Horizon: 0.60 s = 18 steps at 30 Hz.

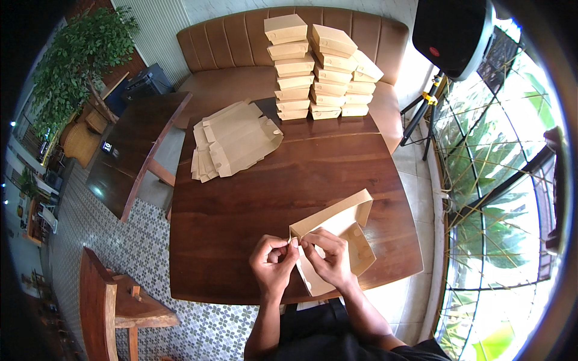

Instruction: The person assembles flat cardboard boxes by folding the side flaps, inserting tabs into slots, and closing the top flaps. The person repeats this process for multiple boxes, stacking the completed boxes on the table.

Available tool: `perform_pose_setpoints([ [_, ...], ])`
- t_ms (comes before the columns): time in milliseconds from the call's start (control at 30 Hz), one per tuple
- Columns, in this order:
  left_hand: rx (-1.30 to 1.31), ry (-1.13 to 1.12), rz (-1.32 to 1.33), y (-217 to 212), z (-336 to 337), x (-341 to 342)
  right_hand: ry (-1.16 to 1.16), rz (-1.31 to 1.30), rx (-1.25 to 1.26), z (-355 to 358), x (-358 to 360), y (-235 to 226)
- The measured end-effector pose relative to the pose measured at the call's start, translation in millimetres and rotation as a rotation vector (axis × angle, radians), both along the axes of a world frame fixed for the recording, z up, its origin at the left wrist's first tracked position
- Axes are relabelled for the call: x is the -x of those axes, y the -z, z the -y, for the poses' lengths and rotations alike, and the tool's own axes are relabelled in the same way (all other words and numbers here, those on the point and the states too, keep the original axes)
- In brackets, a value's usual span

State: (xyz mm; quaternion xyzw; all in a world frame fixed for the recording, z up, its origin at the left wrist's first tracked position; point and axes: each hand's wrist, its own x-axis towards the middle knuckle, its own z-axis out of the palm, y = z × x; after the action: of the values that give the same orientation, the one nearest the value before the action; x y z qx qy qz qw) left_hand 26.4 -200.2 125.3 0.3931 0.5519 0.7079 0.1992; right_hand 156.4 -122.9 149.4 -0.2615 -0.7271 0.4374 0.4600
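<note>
A partly folded brown cardboard box stands near the front edge of the wooden table, its lid flap raised and its pale inside showing. At the box's left corner, my left hand pinches the cardboard between thumb and curled fingers. Right beside it, my right hand grips the same corner, its fingertips almost touching the left thumb. The exact tab between the fingertips is too small to make out. Farther off on the table's left lies a pile of flat cardboard box blanks.
Stacks of folded boxes rise at the table's far edge, before a brown bench. Another table and a wooden chair stand left. A black speaker on a tripod is by the window, far right.
</note>
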Motion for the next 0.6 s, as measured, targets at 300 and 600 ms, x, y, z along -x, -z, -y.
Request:
perform_pose_setpoints([
  [300, -0.019, 0.021, 0.017, -2.1, 1.8, 0.6, -0.066, -0.015, 0.069, -9.7, -4.7, 4.5],
  [600, -0.024, -0.015, -0.123, -7.1, 6.6, -1.9, -0.127, -0.093, 0.245, -9.6, -6.5, 18.8],
])
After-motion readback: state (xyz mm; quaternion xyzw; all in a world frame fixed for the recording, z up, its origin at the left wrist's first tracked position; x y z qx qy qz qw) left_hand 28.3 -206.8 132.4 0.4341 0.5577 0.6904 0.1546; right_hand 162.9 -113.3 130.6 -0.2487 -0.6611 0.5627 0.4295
